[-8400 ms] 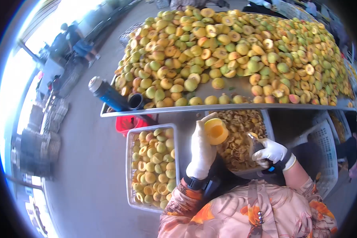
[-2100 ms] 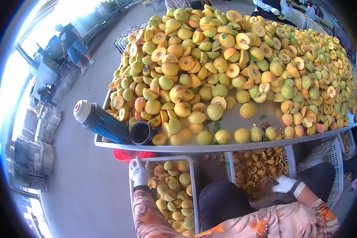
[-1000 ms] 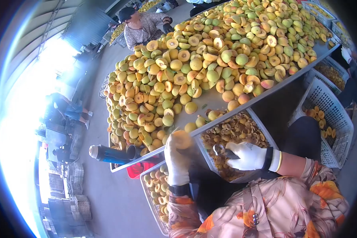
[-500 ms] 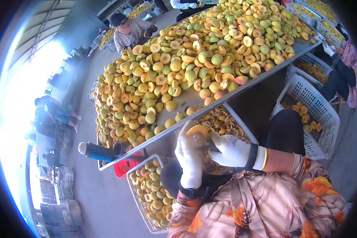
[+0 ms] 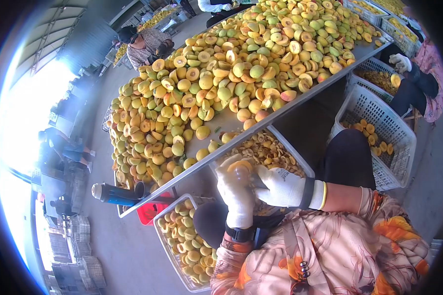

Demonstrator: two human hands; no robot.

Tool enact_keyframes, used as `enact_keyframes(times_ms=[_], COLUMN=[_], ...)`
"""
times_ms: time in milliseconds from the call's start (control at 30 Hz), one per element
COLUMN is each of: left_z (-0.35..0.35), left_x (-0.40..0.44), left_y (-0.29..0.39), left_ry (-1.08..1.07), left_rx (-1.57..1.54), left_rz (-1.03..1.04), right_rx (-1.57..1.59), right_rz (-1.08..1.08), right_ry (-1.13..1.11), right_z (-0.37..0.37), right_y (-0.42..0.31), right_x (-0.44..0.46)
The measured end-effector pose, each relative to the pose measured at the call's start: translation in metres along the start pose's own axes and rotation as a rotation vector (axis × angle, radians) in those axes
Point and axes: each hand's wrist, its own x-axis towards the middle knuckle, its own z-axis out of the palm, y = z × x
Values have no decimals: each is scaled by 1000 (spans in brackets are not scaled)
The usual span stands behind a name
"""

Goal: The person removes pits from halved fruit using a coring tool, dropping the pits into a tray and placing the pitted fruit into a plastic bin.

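Observation:
My left hand [image 5: 236,194], in a white glove with a dark watch at the wrist, is closed around a peach half [image 5: 241,169] with its orange cut face up. My right hand [image 5: 284,188], also gloved, is closed with its fingertips close against the fruit. Blur hides what those fingers grip. Both hands are over a crate of brown-yellow scraps [image 5: 275,150] that stands between my knees, below the table edge. Beyond them, a sloping heap of peach halves [image 5: 221,73] covers much of the metal table [image 5: 221,120].
A crate of peach halves [image 5: 187,246] stands at my left knee. Another white crate [image 5: 398,142] with a few halves is at my right. A blue flask [image 5: 113,193] and a red container [image 5: 150,211] are by the table corner. Co-workers sit across the table [image 5: 145,44] and at right [image 5: 430,78].
The view has shifted slightly, so the table appears further left. My hands stay together around the peach half, and the left one is now blurred. The co-worker's gloved hand at right now shows a peach piece.

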Motion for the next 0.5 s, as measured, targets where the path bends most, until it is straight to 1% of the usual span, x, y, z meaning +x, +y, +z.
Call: enact_keyframes(times_ms=[100, 200, 300, 400, 467, 500], left_z=[-2, -1, 0, -3, -7, -10], left_x=[0, -4, -6, -6, -5, -4], left_y=[1, 9, 17, 17, 16, 16], left_ry=[13, 45, 94, 49, 59, 64], left_rx=[38, 99, 157, 229, 189, 171], left_rz=[14, -28, -52, 54, 24, 6], right_rx=[-6, -189, -416, -293, -384, -402], right_rz=[-4, -53, -48, 54, -17, -18], right_ry=[-14, -63, -152, -146, -197, -223], right_z=[2, 0, 4, 0, 1, 1], right_y=[2, -1, 3, -10, -4, -4], right_x=[2, 4, 6, 9, 7, 6])
